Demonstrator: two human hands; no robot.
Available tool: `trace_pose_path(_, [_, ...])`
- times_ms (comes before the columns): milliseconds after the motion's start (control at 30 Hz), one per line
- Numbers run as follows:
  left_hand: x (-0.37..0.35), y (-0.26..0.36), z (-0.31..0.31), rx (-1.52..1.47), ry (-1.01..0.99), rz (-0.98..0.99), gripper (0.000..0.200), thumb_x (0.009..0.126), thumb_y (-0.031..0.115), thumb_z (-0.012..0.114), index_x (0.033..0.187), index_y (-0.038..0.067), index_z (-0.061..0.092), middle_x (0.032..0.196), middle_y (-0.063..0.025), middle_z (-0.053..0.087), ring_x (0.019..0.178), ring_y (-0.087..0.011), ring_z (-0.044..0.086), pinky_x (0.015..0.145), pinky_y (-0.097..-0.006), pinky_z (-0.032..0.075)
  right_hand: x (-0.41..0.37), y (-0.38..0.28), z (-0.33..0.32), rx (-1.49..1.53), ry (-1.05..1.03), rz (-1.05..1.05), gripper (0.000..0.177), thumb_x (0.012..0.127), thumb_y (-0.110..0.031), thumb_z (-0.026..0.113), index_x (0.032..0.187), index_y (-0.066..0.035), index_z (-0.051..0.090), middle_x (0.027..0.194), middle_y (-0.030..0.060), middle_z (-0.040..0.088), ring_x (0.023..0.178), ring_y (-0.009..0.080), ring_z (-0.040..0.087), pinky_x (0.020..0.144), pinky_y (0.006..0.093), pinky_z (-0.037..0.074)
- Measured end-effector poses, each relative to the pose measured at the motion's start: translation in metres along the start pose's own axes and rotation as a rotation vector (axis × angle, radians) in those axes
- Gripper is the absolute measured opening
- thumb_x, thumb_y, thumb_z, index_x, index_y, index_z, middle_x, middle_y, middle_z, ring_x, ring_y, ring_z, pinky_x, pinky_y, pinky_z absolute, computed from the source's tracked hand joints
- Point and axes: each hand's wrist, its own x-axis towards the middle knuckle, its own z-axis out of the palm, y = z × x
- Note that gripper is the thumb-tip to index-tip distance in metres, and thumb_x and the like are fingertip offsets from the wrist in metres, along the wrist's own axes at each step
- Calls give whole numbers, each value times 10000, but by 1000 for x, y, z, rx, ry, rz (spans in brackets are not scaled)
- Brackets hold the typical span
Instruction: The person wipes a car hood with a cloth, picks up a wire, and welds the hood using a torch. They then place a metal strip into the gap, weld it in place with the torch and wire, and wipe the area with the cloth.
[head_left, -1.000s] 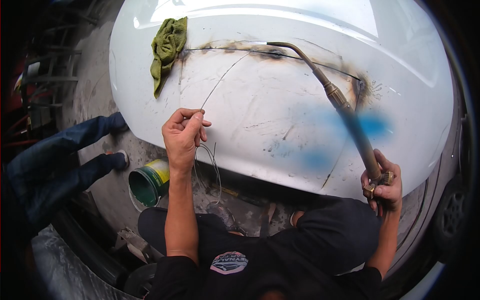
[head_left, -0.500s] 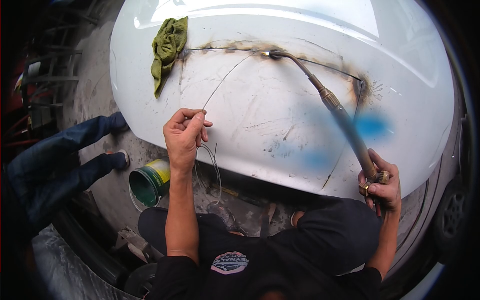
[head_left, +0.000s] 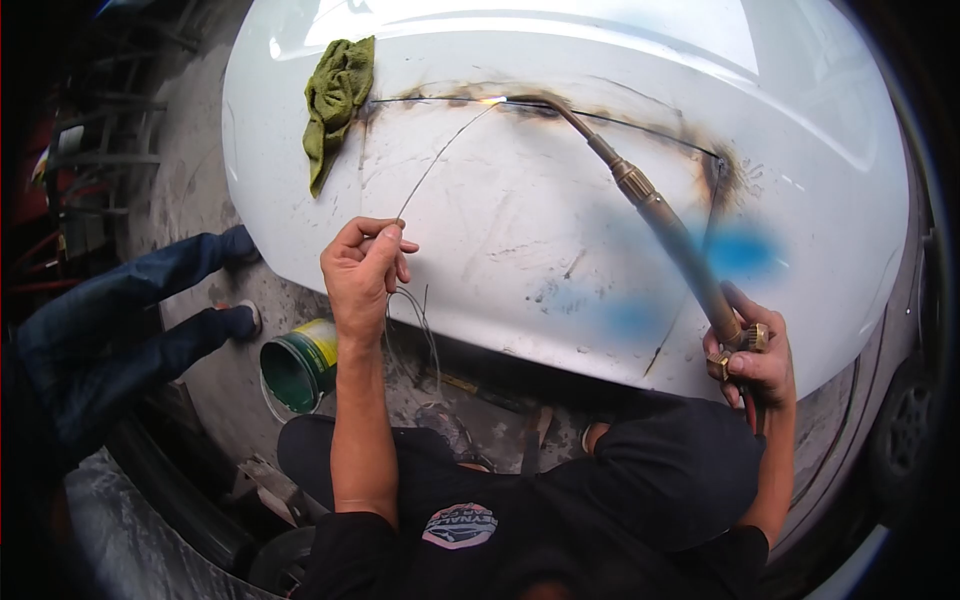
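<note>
Between thumb and fingers, my left hand [head_left: 364,268] pinches a thin filler wire [head_left: 440,155]. Its far end reaches the dark seam on a white car panel [head_left: 480,220], and its loose coil hangs below my wrist. My right hand [head_left: 757,348] is wrapped around the handle of a brass gas welding torch [head_left: 665,222], beside its valve knobs. A small bright flame [head_left: 494,100] burns at the torch tip, right where the wire meets the seam. Scorched brown marks run along the seam, darkest at its right corner.
A crumpled green cloth [head_left: 338,100] lies on the panel left of the seam. Below the panel's edge a green and yellow bucket [head_left: 300,368] stands on the floor. Another person's legs in jeans [head_left: 130,300] are at the left. A wheel [head_left: 905,425] shows at the far right.
The torch tip and flame have shifted left along the seam, with my right hand moving slightly left and up. The wire and my left hand have moved a little left too.
</note>
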Motion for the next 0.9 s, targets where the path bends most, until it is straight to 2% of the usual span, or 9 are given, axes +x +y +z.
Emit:
trace_pose_path(133, [0,2,1,-2,18,-6,142,971,79,636,969,-60,664,533,14,480,483,-79,466,806,-368,567,0,2,-7,97,-128,-70,844,683,32,776,1475,5,483,815,244,657,536,215,634,364,265,519])
trace_pose_path(267, [1,2,10,-13,-24,-7,133,970,69,631,964,-59,665,535,14,483,483,-80,468,816,-360,566,-15,-2,-15,93,-135,-135,842,674,47,765,1470,0,493,803,259,657,486,214,620,362,270,517])
trace_pose_path(333, [2,1,12,-15,-29,-15,131,969,67,631,964,-59,665,535,14,484,483,-81,469,818,-357,566,-23,-1,-18,71,-67,-157,837,669,54,758,1464,-2,502,800,264,659,463,214,613,362,274,516])
trace_pose_path(400, [4,0,13,-53,-48,13,133,959,79,657,934,-51,669,572,1,562,489,-65,524,716,-256,561,-27,-2,-20,49,-47,-132,841,668,45,766,1465,2,499,805,255,661,496,216,629,364,265,515])
trace_pose_path(433, [4,1,14,-53,-50,13,133,959,79,657,934,-51,669,572,1,562,489,-65,524,716,-256,561,-28,-1,-19,16,1,-110,834,677,39,767,1466,6,495,807,247,661,520,215,637,366,260,514])
trace_pose_path(500, [3,2,16,2,-30,-19,137,965,73,637,962,-61,667,539,13,495,482,-81,474,818,-342,566,-28,0,-16,-15,51,-88,828,686,33,767,1466,10,492,809,238,661,544,213,644,368,255,514])
trace_pose_path(533, [3,1,17,3,-32,-20,137,965,73,637,962,-61,667,539,13,495,482,-81,474,818,-342,566,-26,0,-14,-41,49,-64,816,701,27,765,1468,14,488,811,229,660,565,212,649,368,251,514])
trace_pose_path(833, [2,-2,15,12,-27,-43,143,966,76,642,962,-64,666,545,6,503,492,-79,485,763,-291,555,-19,2,-14,-76,7,-40,782,741,24,760,1471,16,480,821,209,662,609,210,658,372,248,518])
trace_pose_path(900, [3,-2,16,-1,-31,-41,146,965,75,644,967,-69,666,562,-10,532,499,-78,494,689,-254,533,-19,3,-14,-63,11,-44,782,743,25,762,1472,15,479,822,209,663,609,210,658,372,248,520])
